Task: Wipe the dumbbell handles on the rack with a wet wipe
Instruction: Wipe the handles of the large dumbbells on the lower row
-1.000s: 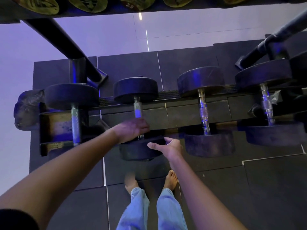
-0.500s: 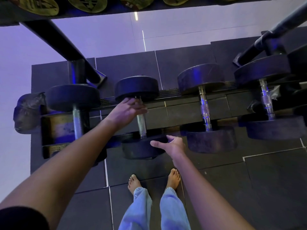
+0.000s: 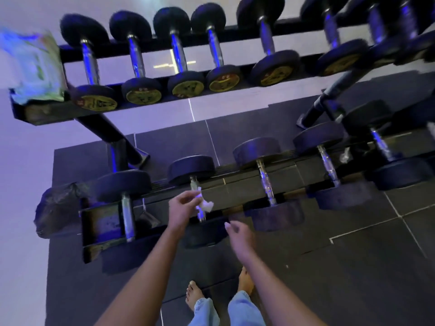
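— Looking down at the low shelf of the rack (image 3: 101, 225), where is the wipe (image 3: 207, 205)?

— It is a small white scrunched bit. It sits on the shiny handle (image 3: 195, 186) of the second dumbbell (image 3: 191, 169) from the left, about halfway along the bar.

— Who has it?

— The left hand (image 3: 181, 209). Its fingers (image 3: 189, 199) are bent and pinch the wipe at their tips. The hand is on the left side of the bar. The wipe sticks out past the fingertips on the right side.

— Can you see the bar?

— A bit shows above the fingers, by the back weight. A bit more shows below the wipe, by the front weight.

— And the right hand (image 3: 239, 235)?

— It has nothing in it. Its fingers are loosely bent. It is near the front weight of the same dumbbell, lower than the wipe and apart from it. I cannot tell if it touches the weight.

— What else is there?

— More dumbbells lie on both sides on the low shelf, and a row of them lies on the top shelf. At the left end of the top shelf is a soft green and white pack (image 3: 33, 64), all blurry. Down low are two bare feet (image 3: 194, 294) and blue jeans (image 3: 244, 309) on the dark floor (image 3: 353, 278).
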